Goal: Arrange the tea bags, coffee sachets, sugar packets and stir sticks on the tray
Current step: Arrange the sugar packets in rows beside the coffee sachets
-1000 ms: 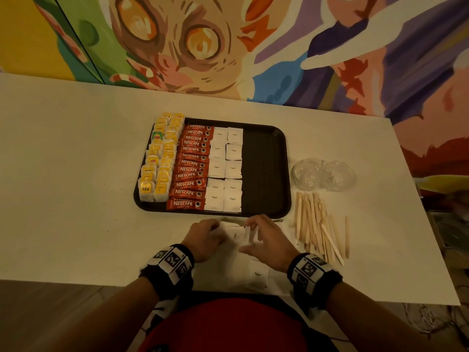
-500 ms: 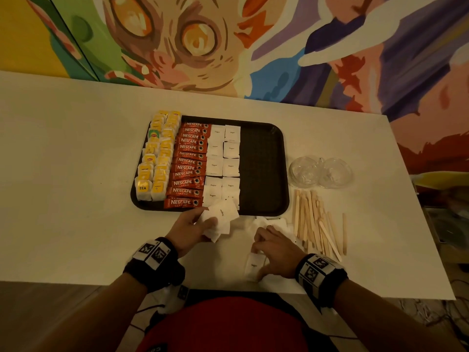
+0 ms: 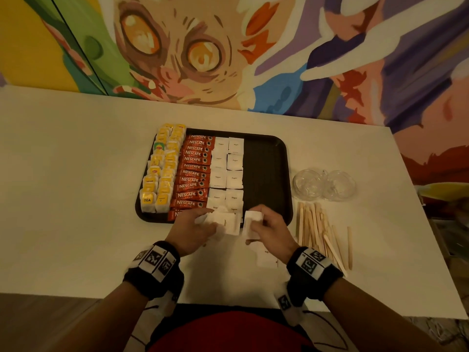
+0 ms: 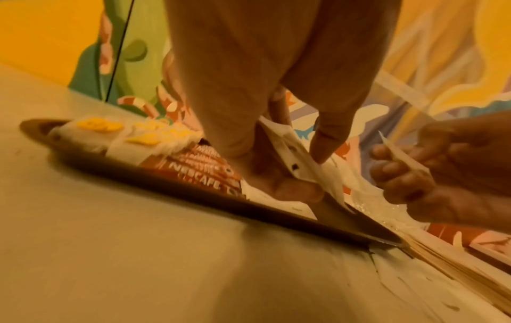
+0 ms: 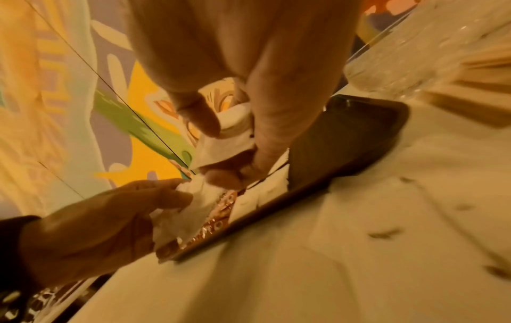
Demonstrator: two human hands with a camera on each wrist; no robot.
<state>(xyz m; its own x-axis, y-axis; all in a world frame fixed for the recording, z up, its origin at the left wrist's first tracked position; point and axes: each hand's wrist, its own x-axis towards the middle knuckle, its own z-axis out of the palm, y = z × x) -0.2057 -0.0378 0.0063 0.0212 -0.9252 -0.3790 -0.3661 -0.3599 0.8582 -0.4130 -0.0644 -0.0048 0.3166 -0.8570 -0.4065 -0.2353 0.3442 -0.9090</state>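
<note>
White sugar packets (image 3: 228, 221) fill your left hand (image 3: 189, 228) in a fanned bunch over the near edge of the black tray (image 3: 266, 174), your right hand (image 3: 270, 228) pinching one more packet (image 3: 251, 222) just beside it, both forearms reaching in from the table's near side. Only your left wrist view shows the thumb (image 4: 290, 188) clamped under the bunch; only the head view shows the stir sticks (image 3: 319, 232) lying right of the tray.

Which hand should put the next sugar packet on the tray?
Probably the right hand: it holds a sugar packet beside the tray's bare right part, past the sugar columns. The left hand grips several.
</note>
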